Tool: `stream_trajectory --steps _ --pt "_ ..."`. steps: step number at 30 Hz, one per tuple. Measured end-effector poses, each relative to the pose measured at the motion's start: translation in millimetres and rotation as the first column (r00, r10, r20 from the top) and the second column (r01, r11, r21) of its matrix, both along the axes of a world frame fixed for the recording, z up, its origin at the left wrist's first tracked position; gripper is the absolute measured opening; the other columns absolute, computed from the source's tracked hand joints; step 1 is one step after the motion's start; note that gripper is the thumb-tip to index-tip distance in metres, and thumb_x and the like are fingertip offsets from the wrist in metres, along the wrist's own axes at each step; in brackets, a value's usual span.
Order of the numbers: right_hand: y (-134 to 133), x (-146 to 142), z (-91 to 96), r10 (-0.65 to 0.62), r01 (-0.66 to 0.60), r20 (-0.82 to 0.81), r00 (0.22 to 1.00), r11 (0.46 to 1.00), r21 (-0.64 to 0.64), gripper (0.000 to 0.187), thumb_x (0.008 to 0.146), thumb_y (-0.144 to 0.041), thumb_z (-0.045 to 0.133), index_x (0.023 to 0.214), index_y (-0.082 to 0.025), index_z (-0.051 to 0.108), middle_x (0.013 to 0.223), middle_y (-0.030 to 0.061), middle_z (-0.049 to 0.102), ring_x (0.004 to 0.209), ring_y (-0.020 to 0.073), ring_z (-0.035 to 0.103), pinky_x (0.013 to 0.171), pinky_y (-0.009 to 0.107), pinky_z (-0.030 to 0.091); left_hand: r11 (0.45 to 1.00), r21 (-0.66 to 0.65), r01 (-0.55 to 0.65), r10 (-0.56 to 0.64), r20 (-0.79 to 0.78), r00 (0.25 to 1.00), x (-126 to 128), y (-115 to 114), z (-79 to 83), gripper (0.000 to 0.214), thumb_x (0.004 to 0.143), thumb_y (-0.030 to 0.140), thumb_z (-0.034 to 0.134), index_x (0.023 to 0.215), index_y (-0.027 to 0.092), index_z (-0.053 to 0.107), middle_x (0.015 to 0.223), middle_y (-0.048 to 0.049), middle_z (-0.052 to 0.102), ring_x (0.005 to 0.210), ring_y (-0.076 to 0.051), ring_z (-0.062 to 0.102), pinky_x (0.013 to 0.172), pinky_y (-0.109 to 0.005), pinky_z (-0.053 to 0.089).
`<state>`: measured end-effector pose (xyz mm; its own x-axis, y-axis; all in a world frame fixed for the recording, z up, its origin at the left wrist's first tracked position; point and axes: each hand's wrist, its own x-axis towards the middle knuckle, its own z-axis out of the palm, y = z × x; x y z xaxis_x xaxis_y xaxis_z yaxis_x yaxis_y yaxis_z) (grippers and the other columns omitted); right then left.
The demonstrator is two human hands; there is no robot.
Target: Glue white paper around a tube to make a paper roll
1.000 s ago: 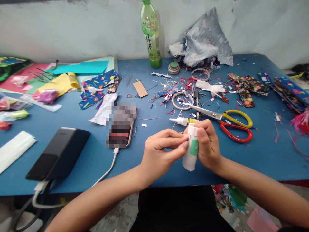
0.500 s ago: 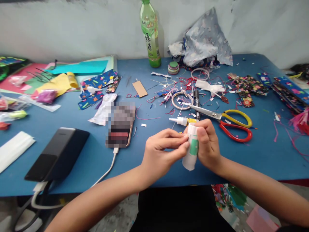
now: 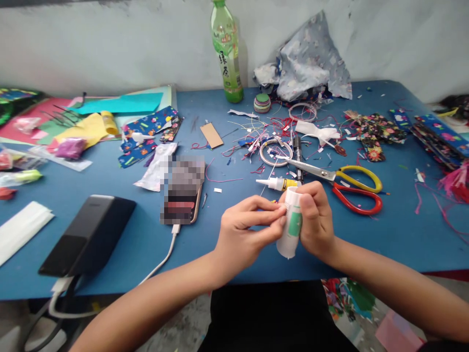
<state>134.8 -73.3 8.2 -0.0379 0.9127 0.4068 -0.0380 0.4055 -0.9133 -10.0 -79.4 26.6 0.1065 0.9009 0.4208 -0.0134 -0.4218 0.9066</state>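
Note:
My right hand (image 3: 315, 220) is wrapped round a white tube with a green patch (image 3: 291, 224), held upright over the near edge of the blue table (image 3: 384, 234). My left hand (image 3: 246, 231) pinches thumb and fingertips against the tube's upper left side; what sits in the pinch is too small to make out. Just behind the hands lies a small glue bottle with a yellow label (image 3: 277, 184). Scissors with yellow and red handles (image 3: 342, 185) lie to its right.
A phone (image 3: 182, 191) on a white cable and a black power bank (image 3: 89, 233) lie to the left. A green bottle (image 3: 226, 51), crumpled fabric (image 3: 308, 63), rings (image 3: 276, 152), thread scraps, coloured paper (image 3: 88, 122) and patterned fabric strips (image 3: 439, 137) cover the far table.
The hands stay together on the tube with only tiny finger shifts. The view has drifted slightly.

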Motion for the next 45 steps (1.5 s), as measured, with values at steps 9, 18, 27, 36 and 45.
stream_trajectory --steps 9,18,27,36,45 --pt "-2.6 -2.4 3.6 0.006 -0.007 -0.026 1.0 1.0 -0.01 0.022 0.1 -0.042 0.041 0.086 -0.026 0.049 0.073 -0.0032 0.048 0.066 0.013 0.046 0.063 0.028 0.042 0.998 0.059 -0.01 0.01 -0.004 1.0 0.1 -0.2 0.7 0.026 0.071 0.006 0.076 0.091 0.022 0.079 0.08 -0.0055 0.073 0.07 -0.012 0.069 0.064 -0.019 0.058" --pt "-0.9 -4.3 4.9 0.013 -0.018 -0.063 0.998 0.997 -0.072 0.022 0.1 -0.042 0.042 0.085 -0.026 0.048 0.072 -0.0038 0.046 0.065 0.0126 0.046 0.062 0.027 0.041 0.999 0.035 -0.005 0.006 -0.022 1.0 -0.1 -0.9 -1.3 0.03 0.074 0.004 0.074 0.095 0.024 0.078 0.081 -0.0047 0.073 0.072 -0.011 0.068 0.066 -0.019 0.058" --pt "-3.2 -1.4 5.4 -0.009 0.002 -0.099 0.995 0.998 -0.07 0.023 0.099 -0.043 0.043 0.084 -0.027 0.05 0.07 -0.0036 0.047 0.062 0.013 0.046 0.059 0.028 0.042 0.997 0.077 0.028 -0.028 0.001 1.0 0.5 0.8 -2.6 0.032 0.072 0.007 0.076 0.098 0.026 0.077 0.084 -0.0058 0.073 0.073 -0.014 0.068 0.066 -0.023 0.058" --pt "-4.6 -3.0 5.6 -0.007 0.0 -0.095 0.995 0.997 -0.079 0.023 0.099 -0.042 0.043 0.084 -0.026 0.049 0.07 -0.0045 0.048 0.061 0.0126 0.046 0.059 0.027 0.041 0.993 0.117 0.001 0.001 -0.018 1.0 1.5 -0.8 -3.1 0.031 0.074 0.006 0.074 0.098 0.026 0.077 0.083 -0.0051 0.073 0.072 -0.013 0.068 0.066 -0.023 0.059" --pt "-5.6 0.2 -1.9 0.033 -0.032 -0.031 0.999 0.999 0.013 0.019 0.1 -0.038 0.041 0.088 -0.027 0.049 0.073 -0.0031 0.049 0.062 0.0139 0.047 0.06 0.029 0.041 0.993 0.12 -0.014 0.019 -0.036 0.999 0.2 -1.4 0.5 0.029 0.072 0.003 0.074 0.092 0.023 0.079 0.079 -0.0047 0.074 0.066 -0.012 0.069 0.064 -0.021 0.06"
